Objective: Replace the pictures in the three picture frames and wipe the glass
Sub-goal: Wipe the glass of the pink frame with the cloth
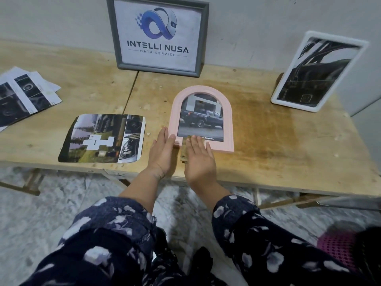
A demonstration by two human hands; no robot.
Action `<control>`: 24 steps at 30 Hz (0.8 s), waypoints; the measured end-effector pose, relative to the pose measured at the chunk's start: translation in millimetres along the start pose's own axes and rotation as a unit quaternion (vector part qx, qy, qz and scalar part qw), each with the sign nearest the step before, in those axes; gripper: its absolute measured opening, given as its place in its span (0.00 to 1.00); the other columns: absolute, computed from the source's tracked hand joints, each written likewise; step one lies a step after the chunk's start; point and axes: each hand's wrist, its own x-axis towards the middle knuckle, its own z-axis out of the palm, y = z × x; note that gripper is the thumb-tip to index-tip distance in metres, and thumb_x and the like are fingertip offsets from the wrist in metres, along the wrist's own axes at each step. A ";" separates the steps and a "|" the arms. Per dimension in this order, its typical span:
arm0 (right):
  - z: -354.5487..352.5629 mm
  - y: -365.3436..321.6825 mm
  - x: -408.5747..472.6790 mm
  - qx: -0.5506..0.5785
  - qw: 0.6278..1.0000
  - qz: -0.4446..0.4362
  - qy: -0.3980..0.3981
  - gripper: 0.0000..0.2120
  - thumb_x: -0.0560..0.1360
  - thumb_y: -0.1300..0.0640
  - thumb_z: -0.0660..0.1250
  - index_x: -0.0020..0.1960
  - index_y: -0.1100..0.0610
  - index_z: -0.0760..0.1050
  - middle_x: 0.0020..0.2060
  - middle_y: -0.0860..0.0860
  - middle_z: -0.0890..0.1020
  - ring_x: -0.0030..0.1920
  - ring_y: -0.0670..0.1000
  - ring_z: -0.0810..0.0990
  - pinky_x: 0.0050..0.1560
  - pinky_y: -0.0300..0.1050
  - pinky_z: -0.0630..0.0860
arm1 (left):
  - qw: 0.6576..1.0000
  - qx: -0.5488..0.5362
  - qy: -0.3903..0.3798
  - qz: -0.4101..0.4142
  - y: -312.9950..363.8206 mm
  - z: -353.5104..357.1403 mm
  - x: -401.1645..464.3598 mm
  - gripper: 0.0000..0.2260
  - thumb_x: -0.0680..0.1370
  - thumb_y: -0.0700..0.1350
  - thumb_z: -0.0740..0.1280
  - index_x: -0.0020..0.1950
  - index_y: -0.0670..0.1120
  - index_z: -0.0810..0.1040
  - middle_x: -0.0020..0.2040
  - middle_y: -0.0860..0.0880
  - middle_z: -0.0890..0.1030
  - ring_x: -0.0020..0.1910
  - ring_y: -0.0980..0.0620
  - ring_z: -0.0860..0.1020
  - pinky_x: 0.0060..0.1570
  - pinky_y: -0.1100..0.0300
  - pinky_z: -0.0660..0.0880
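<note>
While both forearms reach forward out of dark flower-printed sleeves (115, 228), the hands lie flat at the near edge of the wooden bench (268, 157). On the left hand (161, 150) the fingers are straight and held together, with the fingertips touching the lower left corner of the pink arched frame (203, 120). Just beside it, the right hand (199, 159) is spread palm down, its fingers over the bottom rail of that frame and over a folded brownish cloth (184, 152) that shows between the two hands. Neither hand curls round anything. Lying flat on the bench, the pink frame shows a picture of a dark pickup truck. Left of it lies a loose printed picture (103, 138) with rounded corners, and farther left a pile of printed sheets (24, 93). Farther back a white frame (317, 72) stands tilted at the right, and a grey frame (158, 34) with a logo leans against the wall.
</note>
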 end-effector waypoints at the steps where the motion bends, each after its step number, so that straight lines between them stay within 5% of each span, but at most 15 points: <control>1: -1.1 -1.3 2.4 -0.001 1.000 -0.011 -0.019 0.27 0.79 0.61 0.46 0.78 0.59 0.49 0.78 0.55 0.50 0.78 0.53 0.45 0.74 0.48 0.34 | 1.000 -0.005 0.002 0.000 0.5 0.0 1.1 0.35 0.73 0.62 0.51 0.79 0.50 0.56 0.78 0.53 0.59 0.77 0.47 0.55 0.75 0.47 0.51; 5: -12.2 -1.8 7.5 0.014 0.996 -0.079 -0.044 0.30 0.78 0.64 0.53 0.78 0.56 0.50 0.78 0.52 0.50 0.78 0.50 0.45 0.76 0.46 0.38 | 0.998 -0.052 -0.007 -0.031 -2.2 0.0 3.1 0.37 0.69 0.61 0.55 0.78 0.52 0.56 0.77 0.55 0.61 0.77 0.50 0.56 0.75 0.48 0.53; 8: -26.5 4.3 12.4 0.169 0.982 -0.062 -0.047 0.30 0.75 0.69 0.55 0.75 0.53 0.62 0.74 0.52 0.64 0.75 0.51 0.60 0.75 0.45 0.52 | 0.997 -0.066 -0.017 -0.025 -3.0 0.5 4.7 0.35 0.72 0.60 0.55 0.78 0.48 0.59 0.76 0.51 0.63 0.76 0.50 0.60 0.75 0.55 0.53; 11: -46.5 13.8 20.4 0.354 0.935 0.023 -0.019 0.25 0.76 0.70 0.56 0.68 0.50 0.70 0.64 0.51 0.77 0.55 0.52 0.78 0.58 0.48 0.74 | 0.996 -0.070 0.042 -0.019 2.7 -0.1 3.9 0.24 0.80 0.54 0.57 0.74 0.47 0.66 0.70 0.47 0.72 0.70 0.45 0.68 0.69 0.58 0.63; 14: -71.1 33.4 38.6 0.403 0.909 0.105 0.015 0.14 0.80 0.63 0.57 0.63 0.51 0.65 0.53 0.48 0.77 0.49 0.50 0.78 0.49 0.47 0.77 | 0.995 0.029 0.096 0.026 4.0 3.1 0.2 0.22 0.80 0.45 0.59 0.74 0.47 0.63 0.68 0.49 0.74 0.66 0.45 0.71 0.69 0.49 0.64; 17: -88.5 57.1 61.2 0.366 0.915 0.158 0.068 0.13 0.77 0.62 0.61 0.59 0.53 0.63 0.44 0.50 0.77 0.42 0.53 0.79 0.42 0.49 0.77 | 0.974 0.156 0.122 0.106 4.1 9.0 2.6 0.29 0.77 0.53 0.65 0.75 0.45 0.61 0.69 0.47 0.72 0.68 0.45 0.69 0.71 0.47 0.60; 20: -95.5 69.4 79.0 0.313 0.926 0.133 0.164 0.14 0.73 0.62 0.65 0.58 0.51 0.72 0.44 0.45 0.79 0.42 0.46 0.77 0.37 0.36 0.72 | 0.955 0.231 0.094 0.161 1.7 10.5 8.2 0.41 0.71 0.65 0.68 0.76 0.47 0.58 0.72 0.48 0.68 0.71 0.47 0.64 0.73 0.46 0.56; 24: -90.7 75.2 105.8 0.284 0.934 0.099 0.190 0.18 0.72 0.60 0.67 0.60 0.47 0.74 0.50 0.46 0.82 0.47 0.48 0.79 0.46 0.43 0.76 | 0.921 0.330 0.080 0.188 -10.9 12.4 14.8 0.51 0.65 0.75 0.64 0.78 0.47 0.50 0.78 0.50 0.58 0.76 0.52 0.56 0.76 0.47 0.49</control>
